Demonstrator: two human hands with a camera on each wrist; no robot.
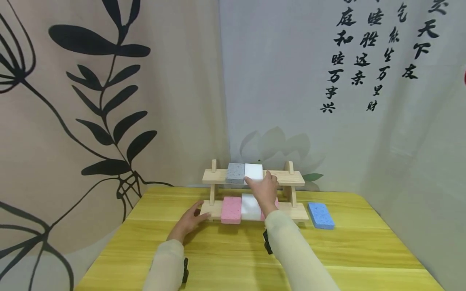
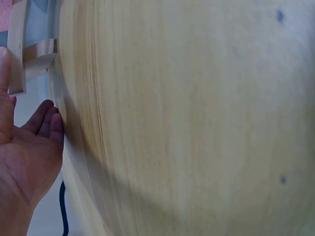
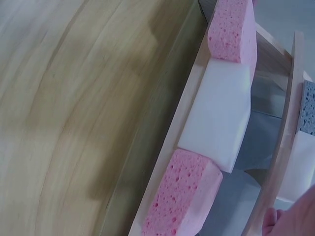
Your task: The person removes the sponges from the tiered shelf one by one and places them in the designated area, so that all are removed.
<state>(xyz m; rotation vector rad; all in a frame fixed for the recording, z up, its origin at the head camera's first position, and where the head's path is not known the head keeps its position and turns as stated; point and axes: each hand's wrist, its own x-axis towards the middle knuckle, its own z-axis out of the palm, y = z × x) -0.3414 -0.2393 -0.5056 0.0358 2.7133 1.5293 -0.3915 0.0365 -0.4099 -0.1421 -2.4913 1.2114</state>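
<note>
A two-tier wooden rack (image 1: 284, 178) stands toward the back of the table. On its upper shelf a grey sponge (image 1: 235, 173) and a white sponge (image 1: 253, 171) lie side by side. My right hand (image 1: 265, 191) holds that white sponge, thumb at its front left and fingers by its right side. The lower shelf bears a pink sponge (image 1: 231, 210), another white sponge (image 3: 219, 110) and a second pink sponge (image 3: 182, 191), partly hidden behind the right hand in the head view. My left hand (image 1: 190, 220) rests with relaxed fingers against the left end of the lower shelf.
To the right of the rack a blue sponge (image 1: 321, 216) lies on the wooden table (image 1: 225, 258). Behind the table hangs a pale curtain (image 1: 182, 101) with dark plant prints and written characters. A dark cable (image 2: 64, 209) shows in the left wrist view.
</note>
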